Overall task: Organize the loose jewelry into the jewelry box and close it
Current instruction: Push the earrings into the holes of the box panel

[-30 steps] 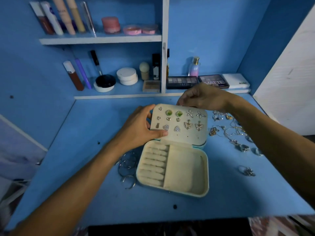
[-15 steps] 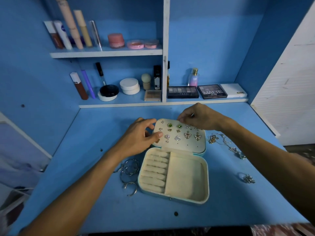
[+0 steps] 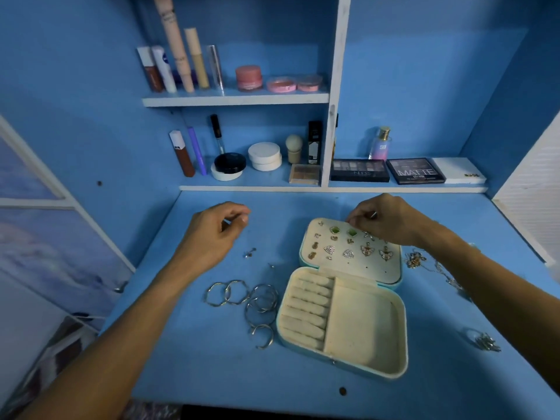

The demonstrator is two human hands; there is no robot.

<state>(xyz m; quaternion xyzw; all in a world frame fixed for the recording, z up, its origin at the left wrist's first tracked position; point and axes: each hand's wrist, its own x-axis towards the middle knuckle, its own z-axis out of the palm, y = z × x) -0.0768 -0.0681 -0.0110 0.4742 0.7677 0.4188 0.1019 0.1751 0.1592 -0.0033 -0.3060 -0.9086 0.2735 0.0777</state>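
The cream jewelry box [image 3: 363,325] lies open on the blue desk, its ring rolls and big compartment bare. Its lid [image 3: 366,269] lies flat behind it, studded with several earrings. My right hand [image 3: 394,221] hovers over the lid's far edge and pinches a small metal earring [image 3: 374,215]. Off to the left of the box, my left hand [image 3: 212,234] floats above the desk with fingers loosely curled, and nothing shows in it. Silver bangles [image 3: 228,294] and hoops [image 3: 262,301] lie left of the box. Tiny studs [image 3: 250,253] lie below my left hand.
Chains and pendants [image 3: 418,260] are scattered right of the lid, partly under my right forearm. A chunky ring [image 3: 485,342] sits at the right front. Makeup palettes [image 3: 359,171] and bottles fill the shelves behind. A white panel [image 3: 533,207] closes the right side.
My left hand let go of the lid and moved left and away. The lid now lies flat. My right hand stayed at the lid's far edge.
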